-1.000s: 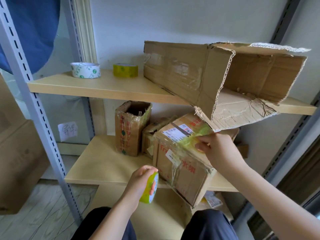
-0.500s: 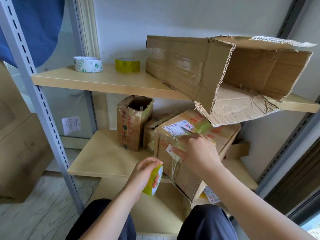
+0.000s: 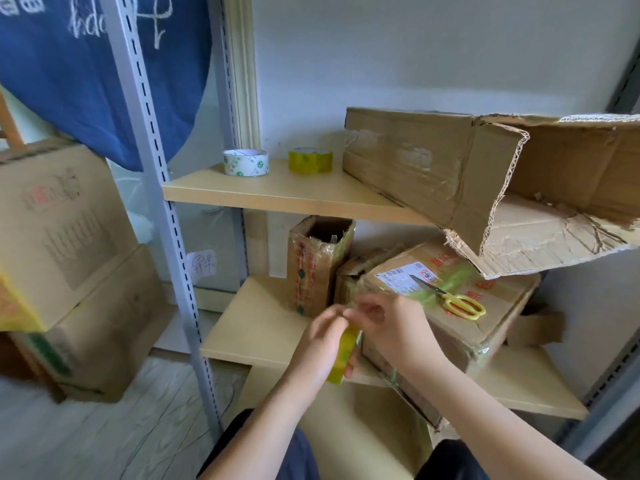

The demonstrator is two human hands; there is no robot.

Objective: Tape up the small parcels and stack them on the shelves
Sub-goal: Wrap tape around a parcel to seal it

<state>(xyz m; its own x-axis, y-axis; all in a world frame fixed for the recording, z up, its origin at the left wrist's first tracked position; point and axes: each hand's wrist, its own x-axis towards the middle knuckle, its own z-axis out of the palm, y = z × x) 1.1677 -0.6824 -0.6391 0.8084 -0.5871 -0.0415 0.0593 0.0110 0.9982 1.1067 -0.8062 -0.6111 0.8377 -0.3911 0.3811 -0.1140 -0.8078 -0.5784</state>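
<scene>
Wooden shelf (image 3: pixel 277 197) (grey wall (image 3: pixel 415 64)), taped parcel (image 3: pixel 485 327)

Blue cloth (image 3: pixel 86 71) behind shelf upright (image 3: pixel 156 188)

A person's left hand (image 3: pixel 323 336) grips a yellow tape roll (image 3: pixel 343 356) while the right hand (image 3: pixel 388 327) pinches at its top edge. Just right of the hands, yellow scissors (image 3: pixel 453 299) lie on a taped parcel (image 3: pixel 460 317) on the shelf (image 3: pixel 249 327).
</scene>
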